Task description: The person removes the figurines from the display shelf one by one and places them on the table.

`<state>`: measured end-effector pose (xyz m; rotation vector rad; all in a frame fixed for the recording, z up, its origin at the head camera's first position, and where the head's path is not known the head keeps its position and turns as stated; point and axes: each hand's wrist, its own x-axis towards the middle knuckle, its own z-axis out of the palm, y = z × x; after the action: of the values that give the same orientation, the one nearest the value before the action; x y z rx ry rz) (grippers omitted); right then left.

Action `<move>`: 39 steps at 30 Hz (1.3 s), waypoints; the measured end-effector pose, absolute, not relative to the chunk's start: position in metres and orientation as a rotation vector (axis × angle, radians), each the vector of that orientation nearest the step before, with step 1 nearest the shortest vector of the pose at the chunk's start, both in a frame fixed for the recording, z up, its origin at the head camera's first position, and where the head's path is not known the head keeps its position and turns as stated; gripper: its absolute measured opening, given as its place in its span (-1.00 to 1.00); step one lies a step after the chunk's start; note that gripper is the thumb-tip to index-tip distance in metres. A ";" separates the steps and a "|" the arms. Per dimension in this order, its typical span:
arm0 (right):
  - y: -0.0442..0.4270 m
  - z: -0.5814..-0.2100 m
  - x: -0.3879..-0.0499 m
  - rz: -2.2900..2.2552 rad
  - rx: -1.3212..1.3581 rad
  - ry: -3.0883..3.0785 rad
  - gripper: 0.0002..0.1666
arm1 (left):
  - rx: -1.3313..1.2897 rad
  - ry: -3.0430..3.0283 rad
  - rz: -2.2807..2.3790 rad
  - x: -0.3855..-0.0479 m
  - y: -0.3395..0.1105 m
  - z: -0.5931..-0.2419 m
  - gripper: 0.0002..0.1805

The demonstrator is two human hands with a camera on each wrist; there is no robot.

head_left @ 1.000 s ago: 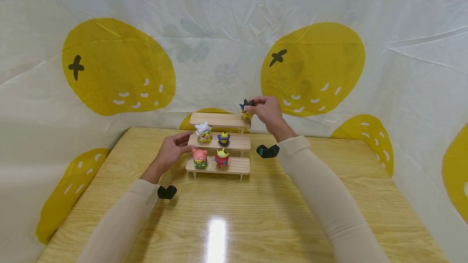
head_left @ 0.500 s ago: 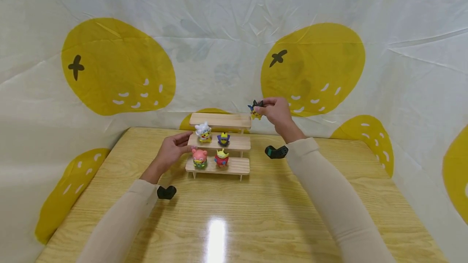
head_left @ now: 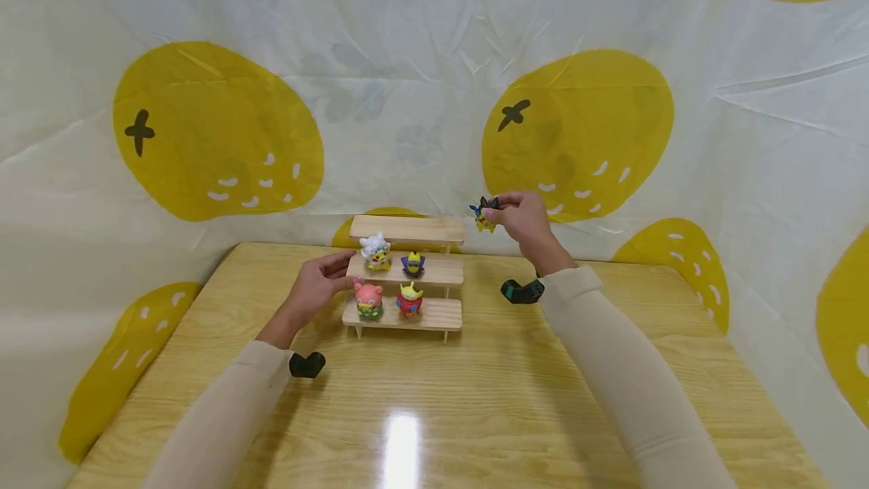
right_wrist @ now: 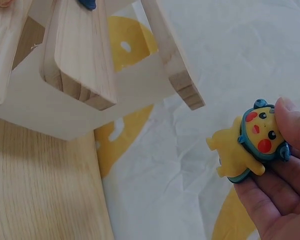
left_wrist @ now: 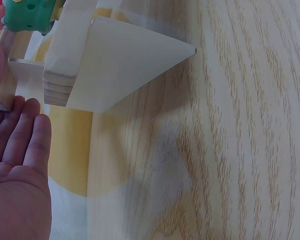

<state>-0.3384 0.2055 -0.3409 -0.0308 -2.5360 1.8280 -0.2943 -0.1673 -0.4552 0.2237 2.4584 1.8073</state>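
A white cloth with large yellow fruit shapes point(head_left: 407, 149) formed the backdrop, and before it spread a pale, wood-grained table point(head_left: 516, 398). On the table stood a three-tiered pale wood display stand with white side supports point(head_left: 441, 269).

The person's left hand point(head_left: 317, 287) was at the stand's left side, its thumb and nearly straight fingers on either side of the middle tier's end, which it held lightly. The right hand point(head_left: 529, 223) was just off the opposite side, thumb and fingertips closed on a figurine and nothing else.

A white-topped yellow figurine point(head_left: 376, 252) and a purple-caped yellow one point(head_left: 413, 265) sat on the middle tier; a pink-headed figurine point(head_left: 369, 300) and a red-bodied one point(head_left: 409, 301) sat on the bottom tier.

The gripped figurine, small, yellow, teal-trimmed and red-cheeked point(right_wrist: 250, 137), hung to the right of the top tier's right end, near but apart. Its long axis was roughly upright in the head view: head between thumb and fingers, feet free below them. The right hand was much the nearer to that end.
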 end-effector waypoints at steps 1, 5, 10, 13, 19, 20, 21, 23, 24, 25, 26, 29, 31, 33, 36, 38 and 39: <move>0.207 -0.342 -0.338 1.827 -0.037 -2.538 -0.63 | 0.227 2.459 1.805 -0.294 -0.167 -0.455 -0.27; 0.211 -0.345 -0.338 1.813 -0.048 -2.539 -0.61 | 0.244 2.461 1.809 -0.293 -0.167 -0.455 -0.26; 0.216 -0.348 -0.338 1.795 -0.038 -2.540 -0.62 | 0.250 2.464 1.815 -0.294 -0.167 -0.456 -0.27; 0.219 -0.350 -0.338 1.779 -0.031 -2.545 -0.63 | 0.251 2.462 1.814 -0.295 -0.167 -0.457 -0.28; 0.223 -0.352 -0.337 1.751 -0.066 -2.556 -0.62 | 0.263 2.454 1.819 -0.296 -0.169 -0.457 -0.31; 0.223 -0.352 -0.337 1.744 -0.072 -2.558 -0.63 | 0.269 2.452 1.820 -0.296 -0.169 -0.457 -0.31; 0.224 -0.352 -0.337 1.740 -0.077 -2.561 -0.63 | 0.271 2.450 1.819 -0.296 -0.169 -0.457 -0.31; 0.225 -0.353 -0.336 1.732 -0.080 -2.567 -0.63 | 0.270 2.449 1.817 -0.295 -0.169 -0.457 -0.30; 0.226 -0.354 -0.336 1.729 -0.080 -2.570 -0.63 | 0.267 2.449 1.816 -0.295 -0.169 -0.457 -0.30; 0.226 -0.354 -0.336 1.727 -0.080 -2.572 -0.63 | 0.263 2.449 1.817 -0.295 -0.169 -0.456 -0.30; 0.227 -0.354 -0.336 1.727 -0.080 -2.574 -0.63 | 0.259 2.452 1.816 -0.295 -0.169 -0.456 -0.29; 0.229 -0.355 -0.336 1.726 -0.087 -2.578 -0.63 | 0.243 2.451 1.824 -0.295 -0.168 -0.455 -0.28; 0.230 -0.357 -0.336 1.729 -0.100 -2.581 -0.63 | 0.243 2.450 1.829 -0.295 -0.168 -0.455 -0.28; 0.232 -0.358 -0.337 1.731 -0.112 -2.587 -0.63 | 0.245 2.451 1.827 -0.295 -0.168 -0.456 -0.28; 0.235 -0.359 -0.336 1.739 -0.123 -2.597 -0.63 | 0.248 2.449 1.828 -0.295 -0.168 -0.456 -0.28; 0.236 -0.360 -0.335 1.742 -0.128 -2.599 -0.62 | 0.247 2.448 1.830 -0.295 -0.168 -0.456 -0.27; 0.237 -0.361 -0.335 1.743 -0.129 -2.599 -0.62 | 0.243 2.448 1.832 -0.295 -0.167 -0.456 -0.27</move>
<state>-0.3348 0.2369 -0.3607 -0.1291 -2.5992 1.7429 -0.2949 -0.1674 -0.4560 0.2433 2.4476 1.8325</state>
